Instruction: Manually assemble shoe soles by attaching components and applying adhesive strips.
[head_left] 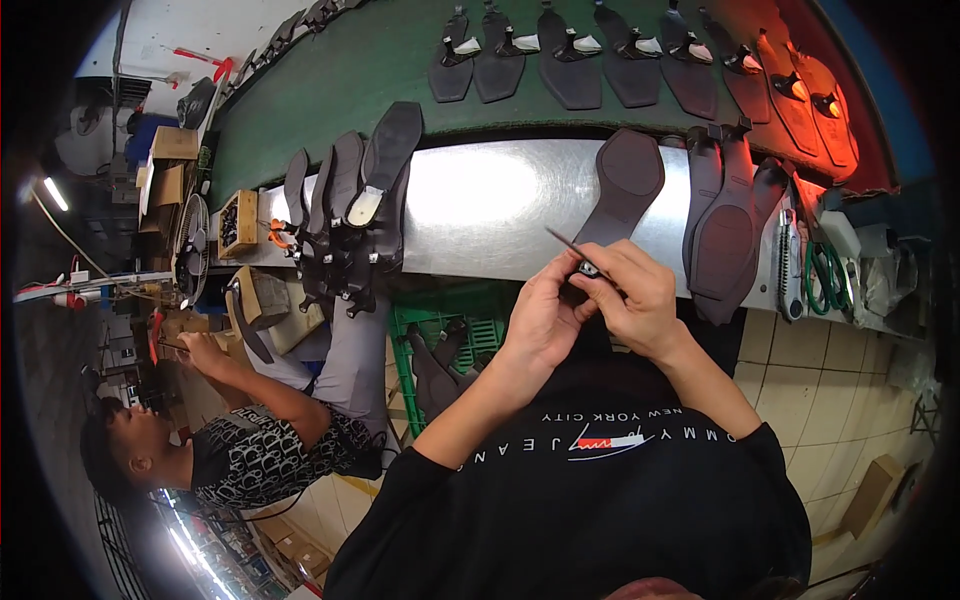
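Between my hands is a dark shoe sole [566, 241], seen nearly edge-on, with a small shiny piece [588, 268] by my fingertips. My left hand [545, 312] is closed on its lower part from the left. My right hand [637, 300] grips it from the right, thumb and fingers bent close to the shiny piece. Most of the held part is hidden behind my fingers. Just beyond them, a brown-black sole [628, 175] lies flat on the metal ledge [480, 200]. Several more soles [728, 245] are stacked to the right of my hands.
A green belt [330, 85] carries a row of soles with heels [570, 60]. Right of the stack lie a utility knife [789, 265] and green-handled scissors [826, 275]. More soles [345, 175] lie left. A green crate [405, 320] stands below; a co-worker [270, 430] sits left.
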